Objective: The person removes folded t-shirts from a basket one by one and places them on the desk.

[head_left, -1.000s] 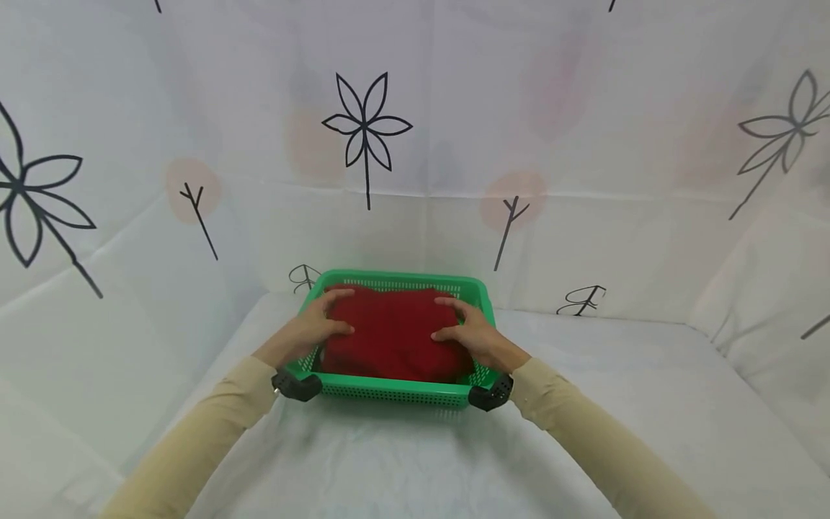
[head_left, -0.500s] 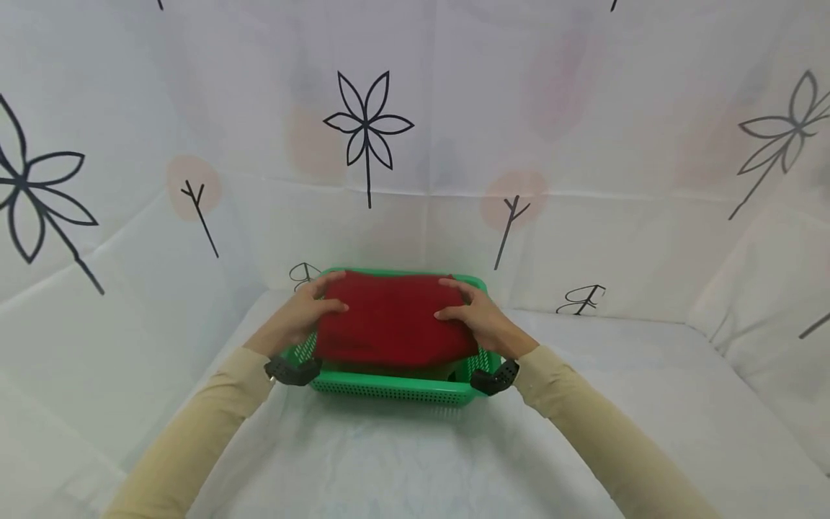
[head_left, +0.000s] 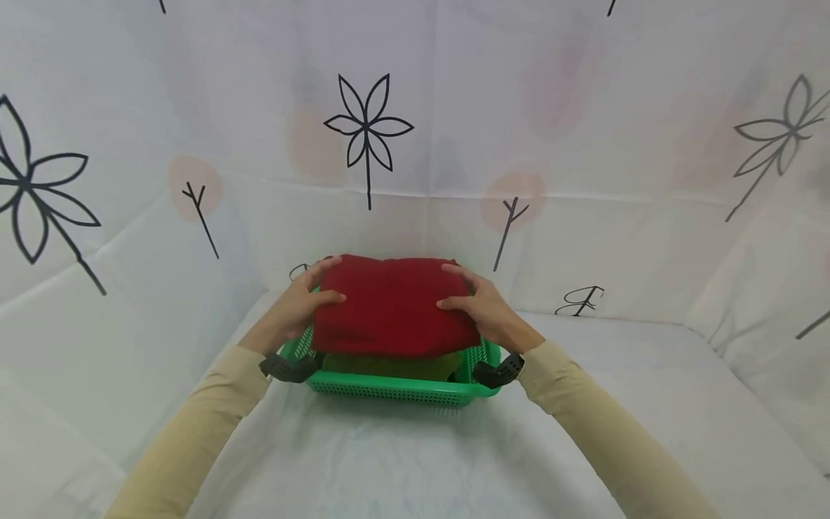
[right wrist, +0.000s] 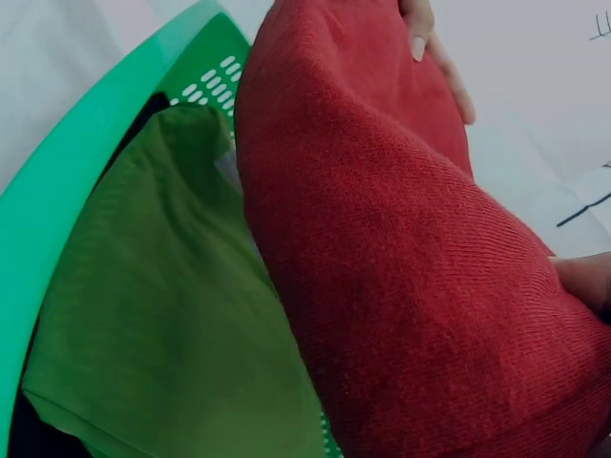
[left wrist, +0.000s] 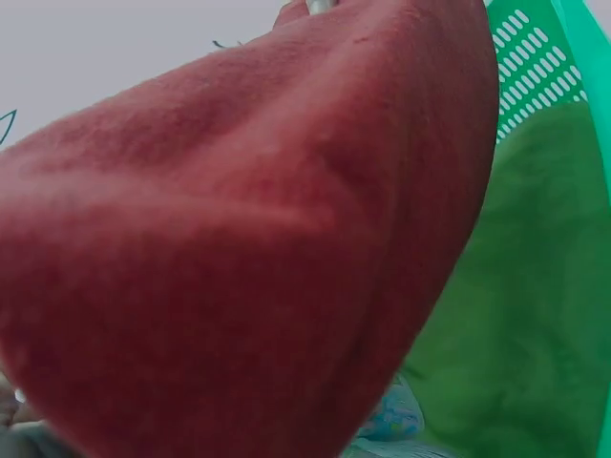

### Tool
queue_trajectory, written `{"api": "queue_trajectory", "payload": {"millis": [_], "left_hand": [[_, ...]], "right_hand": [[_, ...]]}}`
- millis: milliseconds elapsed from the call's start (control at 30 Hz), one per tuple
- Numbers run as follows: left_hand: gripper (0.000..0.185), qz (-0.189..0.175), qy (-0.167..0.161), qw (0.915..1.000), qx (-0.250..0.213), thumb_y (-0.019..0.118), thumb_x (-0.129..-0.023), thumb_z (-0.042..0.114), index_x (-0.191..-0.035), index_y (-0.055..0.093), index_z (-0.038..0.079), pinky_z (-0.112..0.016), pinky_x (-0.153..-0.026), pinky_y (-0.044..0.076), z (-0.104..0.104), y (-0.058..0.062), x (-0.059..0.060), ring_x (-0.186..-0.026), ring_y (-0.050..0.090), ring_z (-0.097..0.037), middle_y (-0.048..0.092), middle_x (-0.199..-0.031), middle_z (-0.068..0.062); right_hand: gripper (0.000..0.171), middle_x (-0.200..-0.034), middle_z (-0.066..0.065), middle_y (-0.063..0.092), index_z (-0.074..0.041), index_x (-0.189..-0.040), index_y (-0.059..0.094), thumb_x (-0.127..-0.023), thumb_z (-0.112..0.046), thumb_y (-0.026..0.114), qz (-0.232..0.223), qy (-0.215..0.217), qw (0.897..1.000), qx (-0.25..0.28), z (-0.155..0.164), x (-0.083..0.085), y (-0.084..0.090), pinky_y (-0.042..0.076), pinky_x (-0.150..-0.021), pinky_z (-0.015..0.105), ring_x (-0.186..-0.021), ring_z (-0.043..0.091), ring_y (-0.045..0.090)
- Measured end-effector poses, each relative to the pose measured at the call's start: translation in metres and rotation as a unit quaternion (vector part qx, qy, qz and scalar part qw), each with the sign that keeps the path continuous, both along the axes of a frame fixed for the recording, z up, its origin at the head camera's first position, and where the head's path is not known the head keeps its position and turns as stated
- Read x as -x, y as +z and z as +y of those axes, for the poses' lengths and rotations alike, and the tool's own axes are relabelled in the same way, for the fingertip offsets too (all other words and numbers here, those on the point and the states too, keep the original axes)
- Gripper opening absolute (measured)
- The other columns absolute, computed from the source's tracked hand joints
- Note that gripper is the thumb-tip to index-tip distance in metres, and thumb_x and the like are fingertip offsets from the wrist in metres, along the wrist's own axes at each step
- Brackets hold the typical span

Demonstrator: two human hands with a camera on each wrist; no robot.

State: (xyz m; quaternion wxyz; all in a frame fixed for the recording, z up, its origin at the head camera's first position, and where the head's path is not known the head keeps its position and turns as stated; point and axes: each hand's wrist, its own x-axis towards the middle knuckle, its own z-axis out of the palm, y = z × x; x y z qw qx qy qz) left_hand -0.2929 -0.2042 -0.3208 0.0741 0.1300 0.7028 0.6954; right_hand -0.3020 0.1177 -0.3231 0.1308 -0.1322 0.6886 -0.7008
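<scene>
A folded red cloth is held a little above a green perforated basket. My left hand grips the cloth's left edge, thumb on top. My right hand grips its right edge the same way. The red cloth fills the left wrist view, and in the right wrist view the red cloth hangs over a folded green cloth lying in the basket. That green cloth shows under the red one in the head view.
The basket stands on a white sheet-covered surface near the back corner. White fabric walls printed with black flowers rise behind and on both sides. A small pale blue item lies in the basket bottom.
Both hands have lifted the red cloth up out of the basket, uncovering the green cloth beneath. The basket has stayed where it was.
</scene>
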Motion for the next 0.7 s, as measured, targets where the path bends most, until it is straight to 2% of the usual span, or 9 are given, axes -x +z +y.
{"api": "queue_trajectory", "payload": {"millis": [233, 367, 600, 700], "left_hand": [[0.071, 0.024, 0.001, 0.9997, 0.002, 0.058, -0.091, -0.002, -0.153, 0.028, 0.017, -0.029, -0.080, 0.051, 0.005, 0.008, -0.004, -0.137, 0.021, -0.029, 0.008, -0.160, -0.003], [0.071, 0.043, 0.001, 0.9990, 0.010, 0.060, -0.091, 0.000, -0.153, 0.029, 0.017, -0.029, -0.085, 0.049, 0.008, 0.013, -0.006, -0.143, 0.007, -0.024, 0.007, -0.160, -0.002], [0.073, 0.042, -0.010, 0.9990, -0.006, 0.060, -0.090, -0.003, -0.153, 0.028, 0.015, -0.028, -0.080, 0.050, 0.012, 0.018, -0.009, -0.143, 0.008, -0.022, 0.006, -0.160, -0.002], [0.073, 0.042, -0.012, 0.9990, -0.013, 0.061, -0.090, -0.003, -0.153, 0.029, 0.016, -0.028, -0.078, 0.051, 0.015, 0.020, -0.010, -0.141, 0.014, -0.024, 0.007, -0.160, -0.002]], "right_hand": [[0.070, -0.141, 0.010, 0.039, -0.020, -0.149, 0.038, -0.089, 0.001, 0.065, 0.037, 0.003, 0.999, -0.007, 0.008, -0.004, 0.011, 0.052, -0.084, 0.047, -0.121, 0.033, 0.044], [0.070, -0.142, 0.010, 0.037, -0.021, -0.149, 0.038, -0.088, 0.000, 0.066, 0.048, 0.001, 0.999, -0.008, 0.012, -0.006, 0.015, 0.052, -0.083, 0.048, -0.121, 0.035, 0.044], [0.071, -0.143, 0.011, 0.037, -0.020, -0.149, 0.037, -0.088, 0.001, 0.066, 0.055, 0.009, 0.998, 0.001, 0.018, -0.012, 0.018, 0.052, -0.080, 0.050, -0.120, 0.037, 0.047], [0.070, -0.142, 0.011, 0.038, -0.019, -0.150, 0.037, -0.089, 0.002, 0.065, 0.068, 0.010, 0.998, -0.003, 0.022, -0.015, 0.020, 0.053, -0.079, 0.049, -0.120, 0.037, 0.047]]}}
